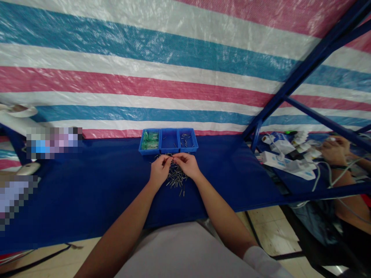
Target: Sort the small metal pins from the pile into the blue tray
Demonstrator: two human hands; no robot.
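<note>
Right now you seem to be at a fine fingertip step, judging by how your left hand [160, 169] and right hand [188, 165] meet over the far part of the loose pile of slim metal pieces [176, 179]. Your fingers look bunched narrowly, tip to tip; whether either hand is closed on a piece, I cannot tell. The pile lies on the blue table [110, 181], between your wrists and spilling toward the near side. Just beyond your hands sit three joined blue bins: green packets [150, 141] in the left one, a few pieces in the middle and right ones. Any next move calls, I'd judge, for small, light finger work, with your wrists clear of the pile.
</note>
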